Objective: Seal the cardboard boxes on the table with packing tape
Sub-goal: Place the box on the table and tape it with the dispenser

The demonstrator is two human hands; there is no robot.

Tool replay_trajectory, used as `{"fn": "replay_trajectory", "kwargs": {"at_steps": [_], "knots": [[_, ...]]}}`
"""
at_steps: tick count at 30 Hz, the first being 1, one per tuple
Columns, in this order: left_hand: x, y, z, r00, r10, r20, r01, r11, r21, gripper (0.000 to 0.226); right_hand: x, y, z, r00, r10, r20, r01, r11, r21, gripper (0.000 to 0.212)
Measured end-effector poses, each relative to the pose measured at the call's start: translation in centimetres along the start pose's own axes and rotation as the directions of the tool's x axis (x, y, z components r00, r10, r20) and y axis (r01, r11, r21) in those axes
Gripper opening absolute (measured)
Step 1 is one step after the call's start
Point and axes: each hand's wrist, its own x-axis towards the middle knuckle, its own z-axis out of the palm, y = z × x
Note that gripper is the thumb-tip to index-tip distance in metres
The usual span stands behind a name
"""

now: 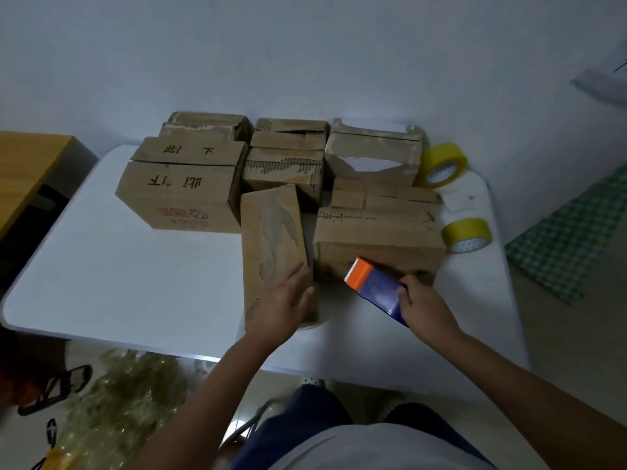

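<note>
Dim, bluish indoor light, no clear source. My view soft overall, grain in dark corners. White table point(101, 266) brightest, no glare. Faint shadows under boxes point(183, 195). Wide-angle bend curves table edge, stretches my forearms. Floor clutter point(129, 395) lower left blurred, smeared.

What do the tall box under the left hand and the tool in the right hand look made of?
Tall box: matte brown corrugated cardboard; torn patches expose the fluting. Tool: likely smooth plastic, glossy orange and blue, with a toothed edge whose material is unclear.
</note>
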Motion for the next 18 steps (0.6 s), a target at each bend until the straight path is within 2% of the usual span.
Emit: {"fn": "replay_trajectory", "kwargs": {"at_steps": [2,4,7,9,13,18], "knots": [[0.6,0.3,0.9,0.997,0.043,0.07,-0.049,0.995,0.084,0.047,-0.2,0.0,-0.3,0.999,0.014,0.029,-0.013,1.0,-0.011,0.022],[1.4,0.6,1.8,0.989,0.126,0.081,-0.142,0.961,0.237,0.053,-0.5,0.3,-0.1,0.998,-0.007,0.057,0.008,1.0,-0.03,0.02],[3.3,1.9,2.6,0.975,0.197,0.106,-0.224,0.87,0.44,0.075,-0.9,0.7,0.4,0.996,-0.059,0.069,0.063,0.996,-0.06,0.018],[4.4,2.4,3.0,0.974,0.175,0.145,-0.226,0.812,0.538,0.087,-1.3,1.1,0.8,0.993,-0.088,0.077,0.093,0.993,-0.076,0.021],[5.4,2.1,4.0,0.961,0.052,0.27,-0.222,0.727,0.649,0.09,-2.0,2.2,1.3,0.985,-0.138,0.105,0.153,0.978,-0.145,0.02],[5.3,2.8,5.7,0.942,0.001,0.336,-0.237,0.711,0.662,0.098,-2.3,3.4,1.6,0.973,-0.151,0.174,0.198,0.934,-0.297,0.019]]}}
